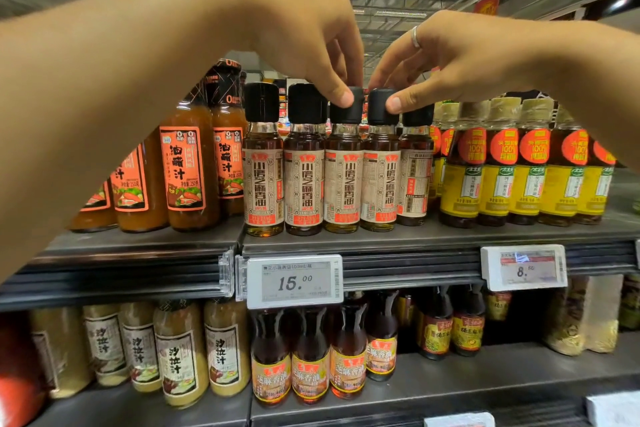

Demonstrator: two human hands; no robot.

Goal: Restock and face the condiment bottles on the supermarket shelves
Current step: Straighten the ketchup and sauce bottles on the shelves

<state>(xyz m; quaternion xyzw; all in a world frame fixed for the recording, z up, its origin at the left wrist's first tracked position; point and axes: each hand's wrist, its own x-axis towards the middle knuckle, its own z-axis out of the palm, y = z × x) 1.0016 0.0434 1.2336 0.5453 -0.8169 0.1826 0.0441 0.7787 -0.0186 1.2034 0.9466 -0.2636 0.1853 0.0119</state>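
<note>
Facing step: left hand point(304, 45) pinches the black cap of the third small brown glass sesame-oil bottle point(343, 166), right hand point(446, 59) pinches the fourth bottle's cap point(381, 106). Both stand in the front row on the dark metal shelf point(450, 236). Next likely twist labels forward, align with the lip. Neighbours touching; little side room.

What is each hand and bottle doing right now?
left hand: pinching the third bottle's cap
right hand: pinching the fourth bottle's cap
third bottle: upright, label forward
fourth bottle: upright, label forward
fifth bottle: upright, label turned sideways
price tag: shows 15.00
</note>
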